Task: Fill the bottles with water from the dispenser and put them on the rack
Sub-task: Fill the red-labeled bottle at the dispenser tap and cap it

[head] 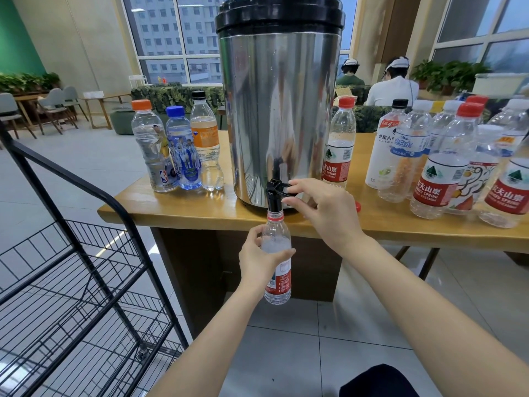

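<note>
A steel water dispenser with a black lid stands on the wooden table. Its black tap juts over the table's front edge. My left hand grips an uncapped clear bottle with a red label upright, its mouth right under the spout. Water fills most of it and bubbles near the shoulder. My right hand pinches the tap's lever. A red cap lies on the table just behind my right hand. The black wire rack stands at the left, its shelves bare.
Three capped bottles stand left of the dispenser, and several more crowd the table's right side. Two people sit with their backs turned beyond the table at the right. Chairs and small tables stand far left. The floor below is tiled.
</note>
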### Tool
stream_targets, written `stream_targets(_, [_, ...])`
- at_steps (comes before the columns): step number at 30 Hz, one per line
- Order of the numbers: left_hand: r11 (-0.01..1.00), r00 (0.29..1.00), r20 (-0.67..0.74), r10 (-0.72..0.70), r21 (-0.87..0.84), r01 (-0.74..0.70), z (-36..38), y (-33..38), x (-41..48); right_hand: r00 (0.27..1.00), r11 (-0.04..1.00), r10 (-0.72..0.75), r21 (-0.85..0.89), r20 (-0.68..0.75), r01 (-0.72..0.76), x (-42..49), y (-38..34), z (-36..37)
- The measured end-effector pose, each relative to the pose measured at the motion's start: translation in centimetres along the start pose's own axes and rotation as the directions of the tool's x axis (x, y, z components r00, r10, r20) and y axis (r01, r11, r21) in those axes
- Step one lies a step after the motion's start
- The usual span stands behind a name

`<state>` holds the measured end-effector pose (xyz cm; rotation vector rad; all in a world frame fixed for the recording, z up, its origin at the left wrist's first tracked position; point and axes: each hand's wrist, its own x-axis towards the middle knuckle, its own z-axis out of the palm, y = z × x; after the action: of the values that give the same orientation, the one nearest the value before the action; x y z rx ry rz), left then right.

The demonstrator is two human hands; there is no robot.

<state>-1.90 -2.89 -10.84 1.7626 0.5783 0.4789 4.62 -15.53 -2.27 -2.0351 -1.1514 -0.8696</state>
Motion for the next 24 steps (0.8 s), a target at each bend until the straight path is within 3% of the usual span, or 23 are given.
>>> stream_targets(24, [1.0,1.0,-0.005,-0.002,0.001,0.002,0.08,-0.07,0.0,1.0,1.0,0.012,0.014,0.01,-0.012,-0.03,-0.03,0.02])
